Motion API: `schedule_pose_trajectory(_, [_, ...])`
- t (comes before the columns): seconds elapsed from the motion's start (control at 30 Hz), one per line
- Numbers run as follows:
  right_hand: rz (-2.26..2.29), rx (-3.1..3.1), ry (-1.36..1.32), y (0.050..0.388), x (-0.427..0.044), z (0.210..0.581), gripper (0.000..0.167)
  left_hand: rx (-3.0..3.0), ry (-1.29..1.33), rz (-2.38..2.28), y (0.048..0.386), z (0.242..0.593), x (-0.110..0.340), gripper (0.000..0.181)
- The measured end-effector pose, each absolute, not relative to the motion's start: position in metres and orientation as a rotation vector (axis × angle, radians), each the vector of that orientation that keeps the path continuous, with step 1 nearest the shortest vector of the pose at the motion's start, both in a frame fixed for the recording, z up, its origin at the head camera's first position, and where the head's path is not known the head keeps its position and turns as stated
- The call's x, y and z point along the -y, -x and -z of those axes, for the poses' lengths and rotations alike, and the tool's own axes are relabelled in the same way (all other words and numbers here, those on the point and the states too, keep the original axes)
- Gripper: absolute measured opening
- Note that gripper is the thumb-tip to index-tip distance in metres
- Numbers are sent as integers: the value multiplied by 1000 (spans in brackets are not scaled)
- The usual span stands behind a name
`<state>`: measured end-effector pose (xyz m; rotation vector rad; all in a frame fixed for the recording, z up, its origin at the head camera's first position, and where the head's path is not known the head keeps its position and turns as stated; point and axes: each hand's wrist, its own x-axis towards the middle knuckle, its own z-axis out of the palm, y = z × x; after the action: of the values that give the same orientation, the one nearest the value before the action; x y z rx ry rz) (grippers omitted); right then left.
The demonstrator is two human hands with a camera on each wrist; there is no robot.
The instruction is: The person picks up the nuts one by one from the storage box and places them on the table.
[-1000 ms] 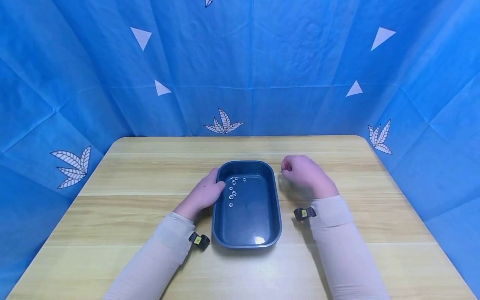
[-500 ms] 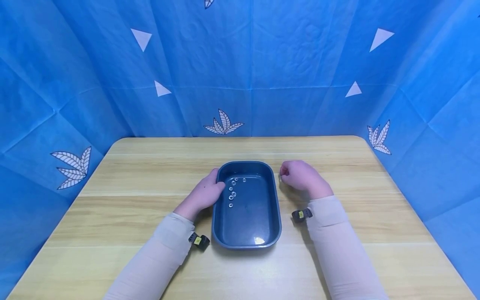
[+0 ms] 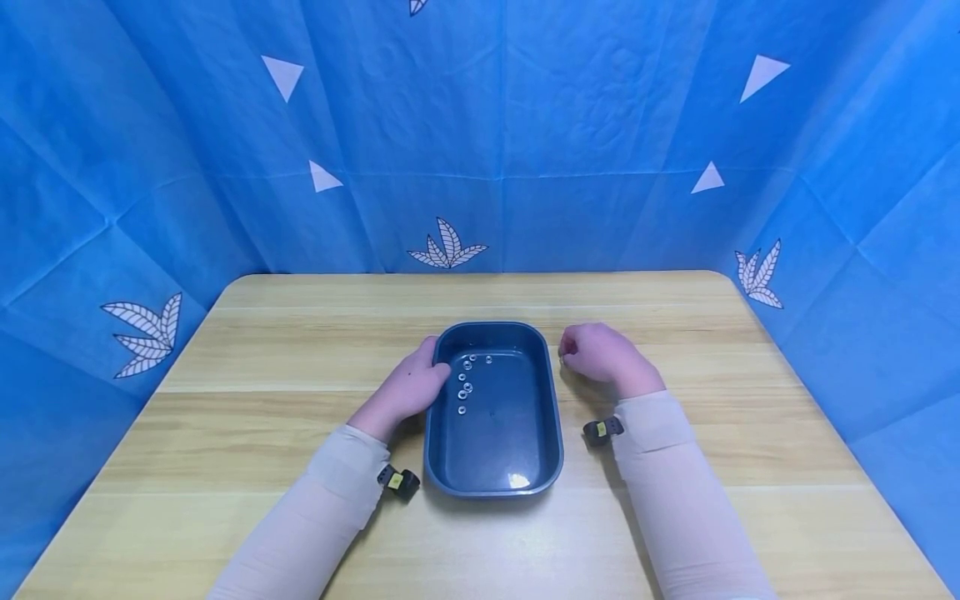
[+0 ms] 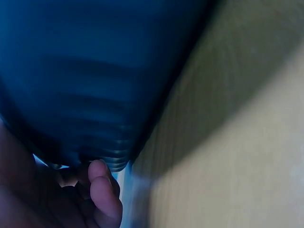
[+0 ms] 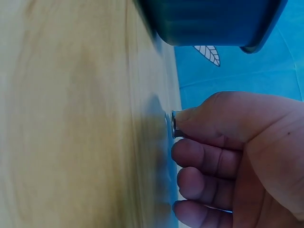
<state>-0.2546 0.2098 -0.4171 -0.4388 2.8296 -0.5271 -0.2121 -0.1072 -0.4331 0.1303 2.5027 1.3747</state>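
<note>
A dark blue rectangular tray [image 3: 495, 433] stands in the middle of the table. Several small metal nuts [image 3: 462, 394] lie scattered along its left side inside. My left hand [image 3: 408, 383] grips the tray's left wall, thumb over the rim; in the left wrist view its fingers [image 4: 105, 197] curl against the outer side. Just right of the tray, my right hand [image 3: 603, 358] pinches a metal nut [image 5: 175, 124] between thumb and forefinger, low over the tabletop. The other fingers of that hand are curled, and the nut is partly hidden by the thumb.
The light wooden table [image 3: 285, 350] extends around the tray on all sides. Blue cloth [image 3: 525, 125] with white leaf and triangle prints hangs behind it and at both sides. A small black camera [image 3: 600, 430] is strapped to each wrist.
My right hand has come slightly nearer to me and left toward the tray, mostly in the first half second, still pinching the nut. The left hand, tray and nuts inside stay put.
</note>
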Motion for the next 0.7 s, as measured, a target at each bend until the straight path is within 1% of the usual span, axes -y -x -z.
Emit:
schedule_pose_trajectory(0.37, [518,-2834,454,254,-209,418,14,-2501,-137,-1386,212,432,107,51])
schedule_pose_trajectory(0.7, [601,-2833,395,250,-211,407,15,-2498,-132,-1390,212,433,108,50])
